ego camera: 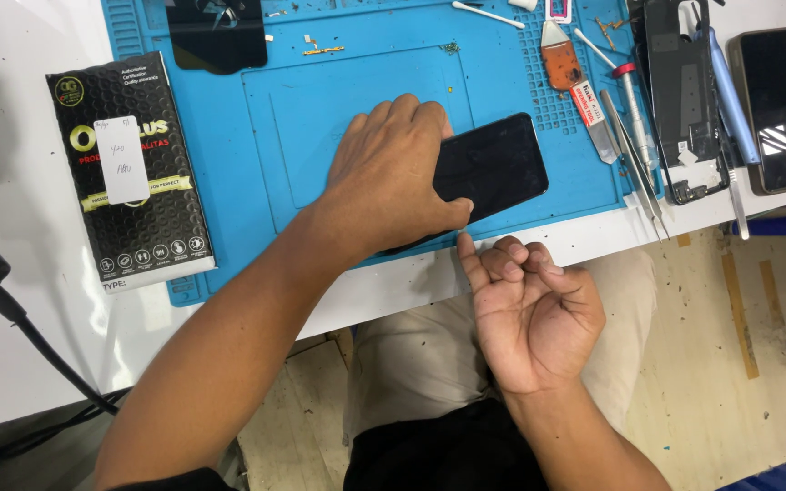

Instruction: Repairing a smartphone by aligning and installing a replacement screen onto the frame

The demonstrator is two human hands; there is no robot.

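The black phone lies screen-up on the blue mat, near its front edge. Your left hand presses flat on the phone's left end; your right hand hovers off the table, fingers curled, empty. You seem to be steadying it; any lift needs care, tweezers crowd right of the phone.

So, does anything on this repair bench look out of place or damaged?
Slightly. An opened phone with its back off lies at the table's right edge, half off the blue mat, and small loose bits are scattered on the mat. The left hand presses a dark phone; no damage shows.
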